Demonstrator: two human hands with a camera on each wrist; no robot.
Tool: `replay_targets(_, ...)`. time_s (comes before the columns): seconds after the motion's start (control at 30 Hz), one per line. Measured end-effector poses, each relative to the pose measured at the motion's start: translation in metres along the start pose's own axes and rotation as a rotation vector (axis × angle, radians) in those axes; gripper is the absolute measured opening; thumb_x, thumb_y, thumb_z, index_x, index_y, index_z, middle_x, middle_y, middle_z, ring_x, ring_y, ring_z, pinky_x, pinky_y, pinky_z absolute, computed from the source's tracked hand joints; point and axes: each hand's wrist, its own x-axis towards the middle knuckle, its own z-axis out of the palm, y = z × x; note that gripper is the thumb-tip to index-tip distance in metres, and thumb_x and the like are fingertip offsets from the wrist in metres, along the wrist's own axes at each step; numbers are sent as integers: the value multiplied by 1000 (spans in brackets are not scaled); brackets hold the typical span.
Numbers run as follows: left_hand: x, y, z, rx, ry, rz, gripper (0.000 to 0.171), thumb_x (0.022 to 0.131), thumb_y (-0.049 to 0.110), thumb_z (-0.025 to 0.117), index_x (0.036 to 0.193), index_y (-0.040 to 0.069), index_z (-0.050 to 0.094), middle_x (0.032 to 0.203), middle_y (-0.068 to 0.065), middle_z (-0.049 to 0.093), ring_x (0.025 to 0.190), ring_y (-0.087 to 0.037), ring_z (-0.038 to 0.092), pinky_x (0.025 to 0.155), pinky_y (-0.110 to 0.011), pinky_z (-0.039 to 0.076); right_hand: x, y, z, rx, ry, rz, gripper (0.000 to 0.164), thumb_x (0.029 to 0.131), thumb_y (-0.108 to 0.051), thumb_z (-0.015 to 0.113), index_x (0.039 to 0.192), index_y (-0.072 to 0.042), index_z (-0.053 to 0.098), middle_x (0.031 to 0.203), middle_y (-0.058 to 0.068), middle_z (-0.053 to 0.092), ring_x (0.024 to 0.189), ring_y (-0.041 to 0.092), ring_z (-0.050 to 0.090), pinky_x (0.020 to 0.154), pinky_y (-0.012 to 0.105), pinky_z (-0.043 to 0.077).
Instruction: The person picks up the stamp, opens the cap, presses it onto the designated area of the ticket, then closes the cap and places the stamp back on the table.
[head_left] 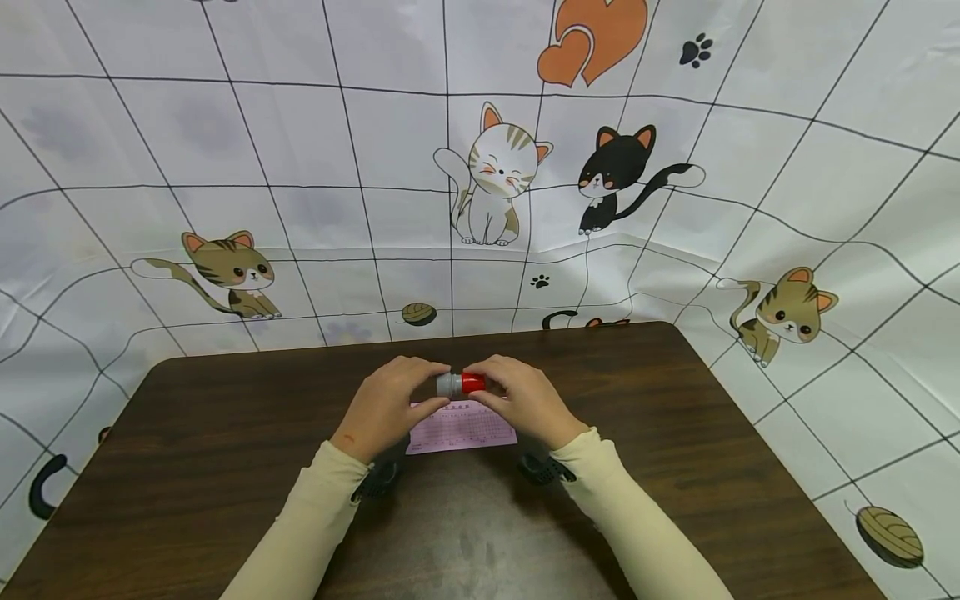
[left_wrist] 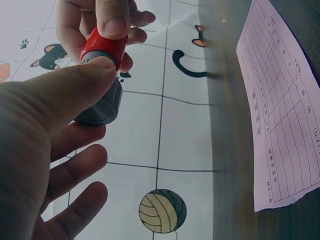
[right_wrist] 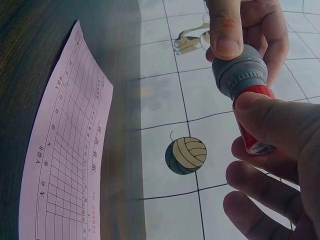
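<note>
A small red and grey hand stamp (head_left: 472, 383) is held level between both hands, above the far part of the table. My left hand (head_left: 386, 408) pinches its grey end with thumb and fingertips; the other fingers are spread loosely in the left wrist view. At the red end, my right hand (head_left: 536, 400) grips with thumb and forefinger. The right wrist view shows the ridged grey part (right_wrist: 242, 72) joined to the red part (right_wrist: 257, 92). Beneath the hands lies a pink printed receipt slip (head_left: 461, 429), flat on the table.
The dark brown wooden table (head_left: 225, 442) ends at a far edge just beyond the hands. A white sheet with cat pictures (head_left: 315, 208) hangs behind it and along the sides. Dark wrist-worn devices (head_left: 378, 477) sit under the cream sleeves (head_left: 307, 521).
</note>
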Motion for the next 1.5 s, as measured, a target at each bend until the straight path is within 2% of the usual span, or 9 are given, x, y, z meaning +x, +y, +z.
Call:
replay_targets(0.17, -1, -2, 2, -4, -3, -1, 50, 84, 26, 89, 129, 13, 71, 118, -2, 74, 107, -21, 68, 92, -43, 59, 0, 0, 0, 3, -3, 1, 35, 91, -20, 82, 124, -15, 72, 108, -2, 71, 83, 12, 60, 75, 26, 56)
replay_targets(0.3, -1, -2, 2, -9, -4, -7, 47, 82, 27, 90, 124, 14, 72, 116, -1, 74, 107, -20, 66, 91, -42, 59, 0, 0, 0, 10, 0, 12, 33, 91, -22, 82, 122, -15, 73, 105, -3, 71, 79, 17, 62, 71, 25, 54)
replay_targets(0.5, 0, -2, 1, -2, 9, 3, 45, 80, 29, 92, 118, 14, 73, 113, 0, 74, 106, -20, 66, 90, -41, 60, 0, 0, 1, 3, 7, 21, 32, 91, -25, 83, 120, -17, 74, 100, -6, 69, 73, 9, 54, 63, 22, 49)
replay_targets(0.63, 0, -1, 1, 5, 16, 9, 45, 79, 29, 92, 117, 14, 73, 111, 0, 74, 105, -20, 66, 89, -41, 60, -1, 1, 1, -2, 12, 16, 32, 90, -25, 83, 119, -17, 74, 98, -6, 69, 72, 8, 53, 61, 22, 48)
replay_targets(1.0, 0, -1, 2, -1, 21, 9, 49, 82, 25, 90, 126, 13, 72, 116, -2, 74, 107, -21, 66, 89, -42, 60, 0, 2, 2, 13, 30, -17, 34, 90, -19, 83, 122, -13, 73, 101, -3, 69, 77, 9, 54, 67, 22, 51)
replay_targets(1.17, 0, -1, 2, 5, 17, 6, 48, 82, 27, 90, 124, 13, 72, 115, -2, 74, 108, -21, 66, 91, -42, 59, 0, 1, 1, 17, 28, -7, 33, 90, -20, 83, 121, -14, 73, 100, -1, 70, 76, 9, 55, 66, 22, 52)
replay_targets(1.5, 1, -2, 3, 22, 7, -4, 46, 81, 31, 91, 120, 14, 72, 116, -2, 74, 111, -22, 66, 94, -42, 59, -1, 1, 1, 23, 28, 3, 31, 90, -20, 83, 118, -15, 73, 100, -5, 69, 77, 8, 57, 68, 21, 53)
